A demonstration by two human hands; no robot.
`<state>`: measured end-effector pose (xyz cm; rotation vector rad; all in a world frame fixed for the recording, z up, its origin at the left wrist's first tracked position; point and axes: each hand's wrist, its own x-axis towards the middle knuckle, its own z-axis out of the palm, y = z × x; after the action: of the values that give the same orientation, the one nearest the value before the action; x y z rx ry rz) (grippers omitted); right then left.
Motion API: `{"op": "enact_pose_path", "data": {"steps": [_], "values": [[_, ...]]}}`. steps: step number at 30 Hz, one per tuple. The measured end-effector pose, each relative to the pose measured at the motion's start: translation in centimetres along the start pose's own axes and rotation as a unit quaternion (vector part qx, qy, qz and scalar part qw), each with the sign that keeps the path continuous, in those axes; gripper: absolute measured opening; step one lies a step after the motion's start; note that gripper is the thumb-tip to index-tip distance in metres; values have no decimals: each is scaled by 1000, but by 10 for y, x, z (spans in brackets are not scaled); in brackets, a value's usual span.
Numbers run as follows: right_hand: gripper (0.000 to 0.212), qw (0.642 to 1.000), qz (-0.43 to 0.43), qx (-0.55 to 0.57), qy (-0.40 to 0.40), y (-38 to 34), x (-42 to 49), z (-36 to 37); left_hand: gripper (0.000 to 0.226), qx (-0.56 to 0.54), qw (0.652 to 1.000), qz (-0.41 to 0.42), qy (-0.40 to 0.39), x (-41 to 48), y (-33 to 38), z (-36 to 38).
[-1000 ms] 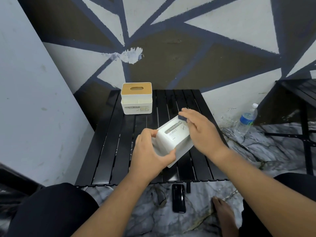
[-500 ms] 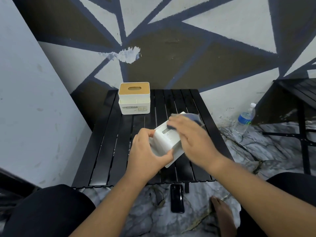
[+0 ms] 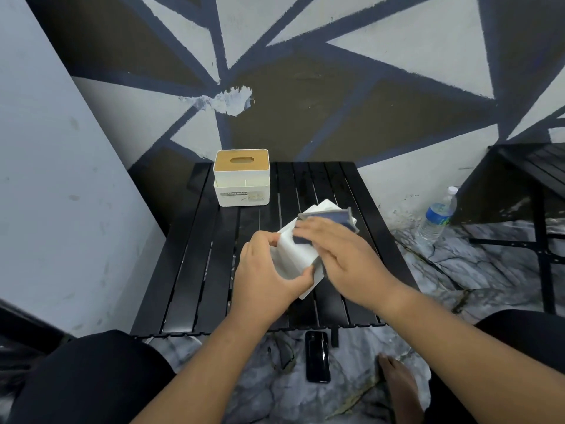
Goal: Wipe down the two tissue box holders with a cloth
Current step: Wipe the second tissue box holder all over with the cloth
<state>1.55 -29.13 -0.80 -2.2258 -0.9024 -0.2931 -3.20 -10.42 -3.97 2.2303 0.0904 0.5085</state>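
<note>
A white tissue box holder (image 3: pixel 293 255) is tilted over the middle of the black slatted table (image 3: pixel 195 270). My left hand (image 3: pixel 269 276) grips its near end, thumb along the lower edge. My right hand (image 3: pixel 345 258) lies flat on a dark blue cloth (image 3: pixel 328 217) and presses it against the holder's upper side. The cloth's far edge sticks out past my fingers. A second white holder (image 3: pixel 241 182) with a wooden lid stands upright at the table's far left.
A black phone (image 3: pixel 318 356) lies on the marble floor under the table's near edge. A water bottle (image 3: pixel 438 214) stands on the floor to the right. A second black table (image 3: pixel 532 166) is at the far right. My bare foot (image 3: pixel 397 384) rests near the phone.
My right hand has slid the cloth from the holder's far end toward me along its upper side. The cloth now shows more beyond my fingers. My left hand keeps its grip.
</note>
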Motion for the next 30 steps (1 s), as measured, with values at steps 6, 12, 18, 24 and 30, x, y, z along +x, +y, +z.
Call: {"op": "enact_pose_path", "data": {"steps": [6,12,18,24,30], "values": [[45,1000,15,13,-23,8,25,-3,78,4,1000,7,5,0,6,2],[55,994,-41,18,-103,6,1,-19,72,31,999,8,2,1,2,1],[50,998,-16,16,-63,2,24,-1,73,30,999,22,12,3,4,3],[51,993,-41,21,-109,13,-2,-26,74,34,999,3,0,5,2,-1],[43,995,93,20,33,59,22,-34,74,43,999,-6,5,6,1,2]]}}
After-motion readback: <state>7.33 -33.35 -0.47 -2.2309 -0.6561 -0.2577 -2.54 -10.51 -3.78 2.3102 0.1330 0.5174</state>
